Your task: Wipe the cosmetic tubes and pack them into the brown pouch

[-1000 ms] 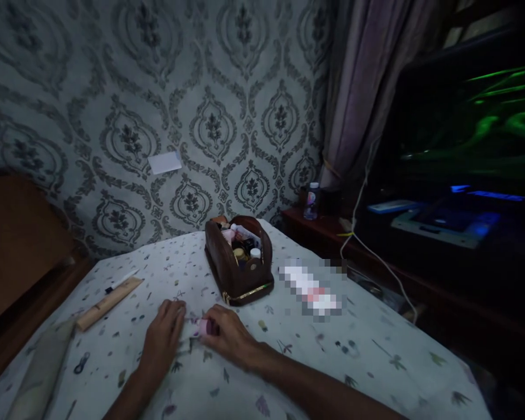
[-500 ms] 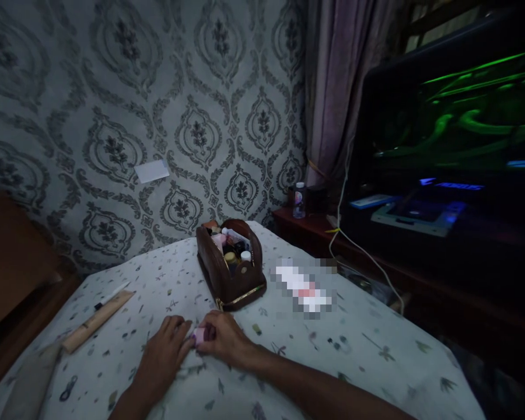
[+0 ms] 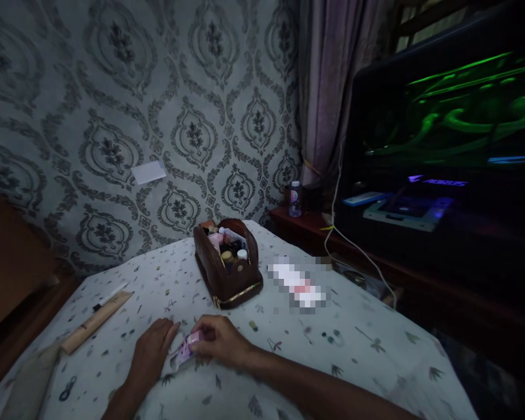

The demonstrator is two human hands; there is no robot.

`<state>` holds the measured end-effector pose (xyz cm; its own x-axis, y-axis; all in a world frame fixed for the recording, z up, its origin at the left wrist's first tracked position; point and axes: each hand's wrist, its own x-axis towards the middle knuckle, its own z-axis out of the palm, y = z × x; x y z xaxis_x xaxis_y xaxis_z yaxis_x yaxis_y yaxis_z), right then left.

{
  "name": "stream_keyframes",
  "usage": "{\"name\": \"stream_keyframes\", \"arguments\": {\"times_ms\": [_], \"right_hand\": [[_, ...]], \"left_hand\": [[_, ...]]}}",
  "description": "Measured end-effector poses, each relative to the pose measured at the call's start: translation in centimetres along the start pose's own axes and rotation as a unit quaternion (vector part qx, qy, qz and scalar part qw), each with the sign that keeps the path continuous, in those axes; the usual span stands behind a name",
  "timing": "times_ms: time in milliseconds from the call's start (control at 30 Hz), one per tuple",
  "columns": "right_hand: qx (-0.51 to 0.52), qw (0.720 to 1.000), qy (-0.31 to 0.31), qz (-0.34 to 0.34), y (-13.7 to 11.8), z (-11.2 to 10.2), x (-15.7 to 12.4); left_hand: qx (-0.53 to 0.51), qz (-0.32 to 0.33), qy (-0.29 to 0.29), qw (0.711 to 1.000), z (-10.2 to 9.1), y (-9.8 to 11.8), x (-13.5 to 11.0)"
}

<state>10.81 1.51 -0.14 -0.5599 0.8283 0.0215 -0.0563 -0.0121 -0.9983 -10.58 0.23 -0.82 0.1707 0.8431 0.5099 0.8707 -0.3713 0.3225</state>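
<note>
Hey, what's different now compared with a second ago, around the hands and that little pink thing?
The right hand has tilted the small pink tube so it slants down toward the left hand, which has slid slightly left on the sheet. The right hand keeps its hold. The brown pouch and wooden stick lie as before; only the camera shifted.

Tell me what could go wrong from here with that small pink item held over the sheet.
1. The right hand pinches the small pink tube by one end only; the left hand lies beside it, so it could slip onto the printed sheet.
2. The open brown pouch stands upright, packed with bottles, just beyond the hands; a nudge might tip it.
3. The room is dim, so fine detail on the tube is hard to see.
</note>
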Motion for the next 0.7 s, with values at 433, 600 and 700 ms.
{"name": "stream_keyframes", "arguments": {"times_ms": [433, 600, 700], "right_hand": [[-0.002, 0.996, 0.067, -0.054, -0.2, -0.5, 0.3], [0.010, 0.997, 0.059, -0.055, 0.1, -0.7, 0.6], [-0.012, 0.995, 0.070, -0.069, 0.2, -1.1, 0.7]], "left_hand": [[0.007, 0.001, -0.099, 0.995, -1.6, 6.7, 3.1], [0.049, -0.009, -0.137, 0.989, -1.5, 6.3, 2.1], [0.020, -0.042, -0.120, 0.992, -2.1, 3.9, 1.3]]}}
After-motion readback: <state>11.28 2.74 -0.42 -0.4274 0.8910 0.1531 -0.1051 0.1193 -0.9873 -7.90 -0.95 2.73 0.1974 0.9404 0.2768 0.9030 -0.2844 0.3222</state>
